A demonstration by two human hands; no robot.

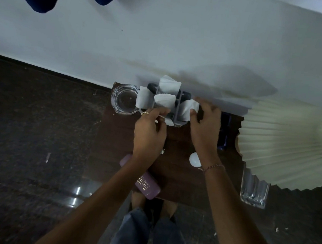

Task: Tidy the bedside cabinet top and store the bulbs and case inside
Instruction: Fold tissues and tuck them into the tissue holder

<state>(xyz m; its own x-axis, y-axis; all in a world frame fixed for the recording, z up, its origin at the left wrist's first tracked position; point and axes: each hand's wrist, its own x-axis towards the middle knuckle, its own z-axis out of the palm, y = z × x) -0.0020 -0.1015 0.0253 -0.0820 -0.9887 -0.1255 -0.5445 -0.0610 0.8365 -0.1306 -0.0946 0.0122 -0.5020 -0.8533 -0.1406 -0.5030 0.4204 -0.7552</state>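
Left hand and right hand are pinched on tissues at 12 o'clock; the 4 o'clock bulb, judged light and fragile, is best cupped.

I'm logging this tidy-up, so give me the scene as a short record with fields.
top: dark wood cabinet
left grip: pinches a tissue at the grey holder
right grip: holds a second tissue
bulb: lies on the cabinet by the right wrist
case: purple, at the front edge under the left forearm
ashtray: glass, back left corner
lamp: pleated shade, right side
stored: bulb and case not yet
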